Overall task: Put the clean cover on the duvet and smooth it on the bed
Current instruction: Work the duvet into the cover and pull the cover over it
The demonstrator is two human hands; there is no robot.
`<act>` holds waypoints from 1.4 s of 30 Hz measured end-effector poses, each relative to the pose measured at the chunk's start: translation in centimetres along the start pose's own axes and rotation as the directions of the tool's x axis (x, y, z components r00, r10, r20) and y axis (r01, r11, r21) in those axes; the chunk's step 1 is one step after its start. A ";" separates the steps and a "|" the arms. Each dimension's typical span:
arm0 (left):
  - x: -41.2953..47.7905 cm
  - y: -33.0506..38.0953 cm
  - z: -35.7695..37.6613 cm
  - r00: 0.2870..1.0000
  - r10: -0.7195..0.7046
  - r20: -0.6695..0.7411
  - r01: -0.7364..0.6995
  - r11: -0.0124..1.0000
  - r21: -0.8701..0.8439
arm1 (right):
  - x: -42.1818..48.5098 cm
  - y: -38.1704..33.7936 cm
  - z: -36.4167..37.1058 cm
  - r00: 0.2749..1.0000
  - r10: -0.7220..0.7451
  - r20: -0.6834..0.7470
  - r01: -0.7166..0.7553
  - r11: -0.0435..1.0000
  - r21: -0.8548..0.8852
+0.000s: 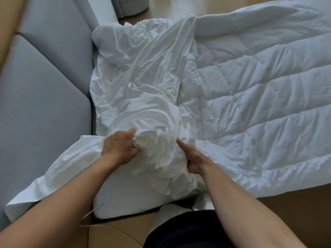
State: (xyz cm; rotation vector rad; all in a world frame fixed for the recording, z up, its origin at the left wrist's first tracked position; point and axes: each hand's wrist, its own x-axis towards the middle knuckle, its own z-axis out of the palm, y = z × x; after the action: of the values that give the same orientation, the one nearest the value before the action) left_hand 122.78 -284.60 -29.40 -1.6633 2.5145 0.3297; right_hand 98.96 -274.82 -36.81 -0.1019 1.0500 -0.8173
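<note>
White quilted duvet (259, 104) on light wooden floor (295, 212), right; crumpled white cover (143, 77) centre; grey fabric sofa (44, 86) left. Left hand (119, 145), right hand (194, 158): fingers (131, 133) curled, gripping bunched cover.

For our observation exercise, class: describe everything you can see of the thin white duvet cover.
The thin white crumpled fabric duvet cover looks like light, smooth cotton and is heavily creased. It lies bunched over the end of the quilted white padded duvet nearest the grey upholstered cushions, with one flap trailing over them. Nearest the camera, the left hand holds a gathered bunch in a closed grip; the right hand grips the same bunch from the other side.
</note>
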 end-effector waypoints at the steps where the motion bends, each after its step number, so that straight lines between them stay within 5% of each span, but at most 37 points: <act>1: 0.0 0.1 -0.1 1.000 -0.006 -0.008 0.006 1.000 -0.011 | 0.0 -0.4 0.5 1.000 -0.027 -0.005 0.027 0.999 -0.024; 8: 0.1 0.1 -2.1 0.994 -0.084 -0.070 0.081 0.996 -0.040 | 0.3 -2.1 4.4 0.976 -0.217 -0.019 0.209 0.958 -0.196; 17: 0.0 -1.2 -1.7 0.982 -0.152 -0.108 0.156 0.987 0.035 | 1.1 -3.1 -1.9 0.830 -0.368 -0.419 0.295 0.928 -0.230; 32: -6.1 -8.4 0.5 0.886 -0.454 -0.098 0.447 0.891 -0.082 | -0.9 -5.9 -11.0 0.677 -0.375 -0.633 0.153 0.913 -0.377; 36: -5.5 -7.4 0.1 0.896 -0.424 -0.134 0.410 0.904 -0.122 | -1.4 -7.1 -14.1 0.588 -0.380 -0.714 0.099 0.910 -0.403; 39: -4.5 -6.2 -1.0 0.897 -0.405 -0.175 0.377 0.910 -0.175 | -0.6 -7.8 -13.7 0.503 -0.320 -0.802 -0.104 0.900 -0.424; 41: -3.8 -5.3 -1.7 0.899 -0.401 -0.175 0.368 0.909 -0.196 | 0.0 -7.2 -10.7 0.327 -0.514 -0.793 -0.140 0.803 -0.579; 42: -3.6 -4.8 -1.9 0.905 -0.391 -0.170 0.357 0.913 -0.198 | 0.4 -6.4 -8.5 0.274 -0.706 -0.653 -0.049 0.668 -0.743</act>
State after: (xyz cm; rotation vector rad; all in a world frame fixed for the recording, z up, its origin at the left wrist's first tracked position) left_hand 128.68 -283.69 -27.40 -2.3058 2.2712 0.3456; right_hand 88.73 -277.12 -38.65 -0.5579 2.5461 -0.8808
